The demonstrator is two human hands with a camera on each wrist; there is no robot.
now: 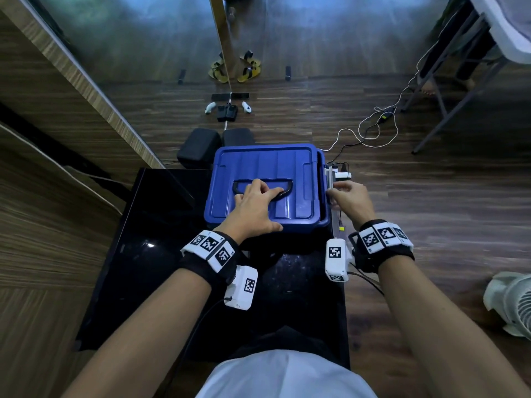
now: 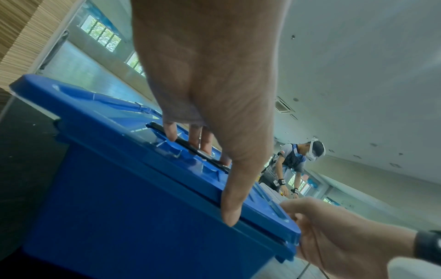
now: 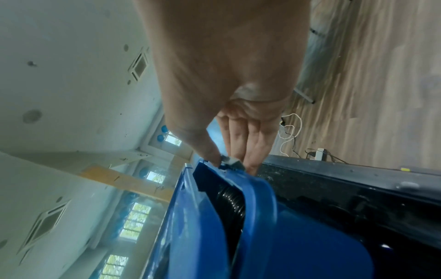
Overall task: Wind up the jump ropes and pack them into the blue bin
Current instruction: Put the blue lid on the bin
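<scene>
On the black worktop (image 1: 149, 254) sits the blue bin (image 1: 321, 214), lid (image 1: 267, 165) laid on top. Left hand (image 1: 253, 208) lies over the lid, fingers (image 2: 170, 132) hooked round the black lid handle (image 1: 283, 183), thumb down at the near edge. Right hand (image 1: 349, 196) pinches a small grey latch (image 3: 230, 160) at the bin's right rim. A black coiled item, judged a wound jump rope (image 3: 232, 200), shows through the gap under the lid. Recommendation: press the lid down evenly and keep the coil clear of the rim while working the latch. Worktop is glossy; wood floor (image 1: 431, 196) carries trailing cables (image 1: 370, 130), sandals (image 1: 247, 70) and a white fan (image 1: 511, 303).
</scene>
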